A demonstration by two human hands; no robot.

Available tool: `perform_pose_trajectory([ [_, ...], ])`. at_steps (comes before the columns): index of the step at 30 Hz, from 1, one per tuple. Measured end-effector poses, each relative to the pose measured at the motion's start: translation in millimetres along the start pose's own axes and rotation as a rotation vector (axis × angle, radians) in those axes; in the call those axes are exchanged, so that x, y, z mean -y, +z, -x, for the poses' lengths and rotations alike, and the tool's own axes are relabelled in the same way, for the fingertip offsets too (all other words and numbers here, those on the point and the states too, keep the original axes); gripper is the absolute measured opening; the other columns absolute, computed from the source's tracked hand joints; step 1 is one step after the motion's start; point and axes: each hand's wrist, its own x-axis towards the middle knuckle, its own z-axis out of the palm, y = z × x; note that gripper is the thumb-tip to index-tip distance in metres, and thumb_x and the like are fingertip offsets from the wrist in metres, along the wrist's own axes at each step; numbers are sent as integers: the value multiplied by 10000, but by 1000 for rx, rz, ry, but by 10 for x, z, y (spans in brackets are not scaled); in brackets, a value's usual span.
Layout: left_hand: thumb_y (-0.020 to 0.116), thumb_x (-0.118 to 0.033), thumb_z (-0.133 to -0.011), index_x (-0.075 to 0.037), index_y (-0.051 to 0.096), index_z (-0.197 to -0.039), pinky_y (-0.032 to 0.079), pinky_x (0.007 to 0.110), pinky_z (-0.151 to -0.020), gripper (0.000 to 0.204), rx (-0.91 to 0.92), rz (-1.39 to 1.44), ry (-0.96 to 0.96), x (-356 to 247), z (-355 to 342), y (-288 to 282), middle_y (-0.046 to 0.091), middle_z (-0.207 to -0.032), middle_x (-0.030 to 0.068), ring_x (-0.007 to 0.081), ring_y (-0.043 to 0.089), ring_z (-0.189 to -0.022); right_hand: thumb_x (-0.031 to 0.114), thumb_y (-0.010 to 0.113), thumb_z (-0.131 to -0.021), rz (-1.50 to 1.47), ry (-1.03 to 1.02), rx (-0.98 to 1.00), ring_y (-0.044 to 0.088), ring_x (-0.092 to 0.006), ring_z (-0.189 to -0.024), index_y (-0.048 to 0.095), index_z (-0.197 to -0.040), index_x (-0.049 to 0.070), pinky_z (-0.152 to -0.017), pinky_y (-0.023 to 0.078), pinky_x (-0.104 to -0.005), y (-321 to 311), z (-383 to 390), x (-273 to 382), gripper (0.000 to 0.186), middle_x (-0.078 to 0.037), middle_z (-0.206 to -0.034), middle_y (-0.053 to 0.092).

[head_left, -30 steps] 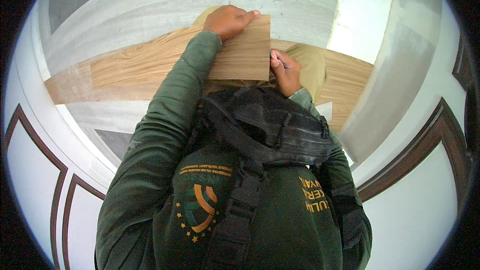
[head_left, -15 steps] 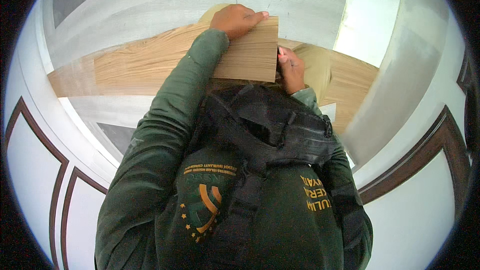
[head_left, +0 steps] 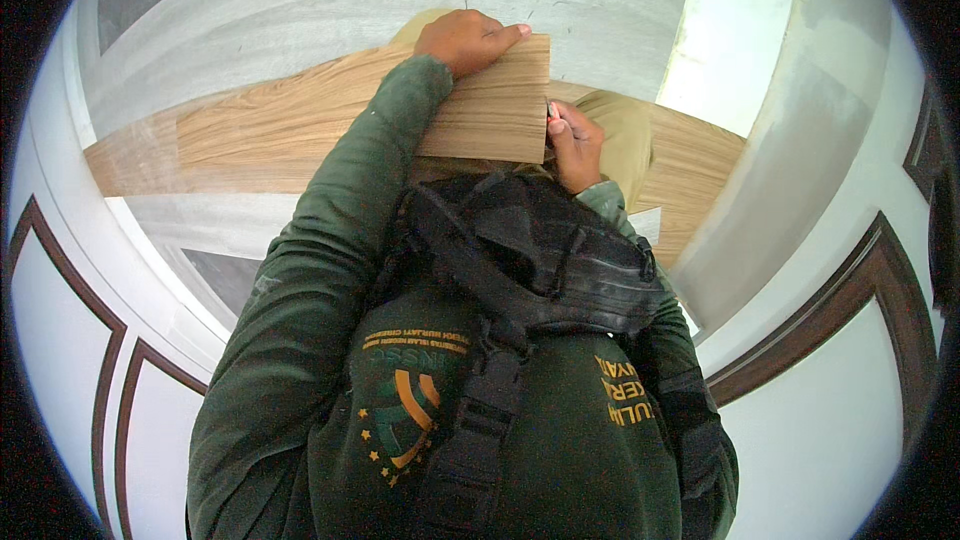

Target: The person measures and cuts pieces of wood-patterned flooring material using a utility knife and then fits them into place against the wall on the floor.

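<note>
A wood-grain plank (head_left: 490, 105) is held up over my lap, its cut end facing right and its left part passing behind my left forearm. My left hand (head_left: 465, 43) is closed over its far edge, with the thumb near the far right corner. At the plank's right end, my right hand (head_left: 577, 140) pinches a small red and dark tool (head_left: 552, 114). Most of that tool is hidden by the fingers and the plank's end, so its kind is unclear. Its tip lies right against the plank's end edge.
Grey wood-look flooring (head_left: 560, 0) stretches beyond me, with a brown plank row (head_left: 690, 165) crossing beneath. A pale floor strip (head_left: 728, 35) lies to the right. Black bag (head_left: 540, 260) hangs on my chest, close under the plank. White panels with dark brown trim (head_left: 890, 290) flank both sides.
The whole view has shifted slightly. My right hand has turned a little at the plank's end, and more of its fingers shows. My left hand keeps its hold on the plank.
</note>
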Motion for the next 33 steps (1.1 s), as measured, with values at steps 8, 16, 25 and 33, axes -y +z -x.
perform_pose_trajectory([
  [8, 452, -670, -890, -113, 767, -902, 508, 457, -785, 640, -7, -1, 19, 75, -64, 64, 708, -868, 181, 370, 665, -844, 258, 580, -970, 32, -34, -18, 616, -158, -900, 659, -1110, -36, -810, 497, -329, 15, -53, 37, 336, -111, -969, 699],
  [16, 414, -665, -911, -129, 774, -916, 511, 454, -830, 646, 57, -129, -13, 13, -47, 54, 718, -943, 163, 358, 662, -927, 290, 588, -970, -35, 66, -77, 617, -155, -906, 656, -1115, -44, -818, 494, -329, 78, -256, -10, 370, -108, -982, 701],
  [25, 410, -644, -918, -100, 763, -882, 515, 470, -815, 650, 49, -170, 33, 93, -85, 88, 711, -919, 171, 371, 665, -892, 327, 558, -988, -4, 59, -1, 620, -167, -925, 674, -1114, -25, -827, 488, -329, 2, -15, -1, 391, -101, -991, 702],
  [33, 414, -639, -922, -87, 754, -858, 510, 477, -808, 651, 51, -108, 24, 37, -79, 46, 705, -874, 192, 389, 664, -848, 331, 551, -989, -5, 40, 14, 621, -183, -939, 665, -1121, -28, -836, 485, -335, -33, 5, -55, 399, -112, -992, 698],
])
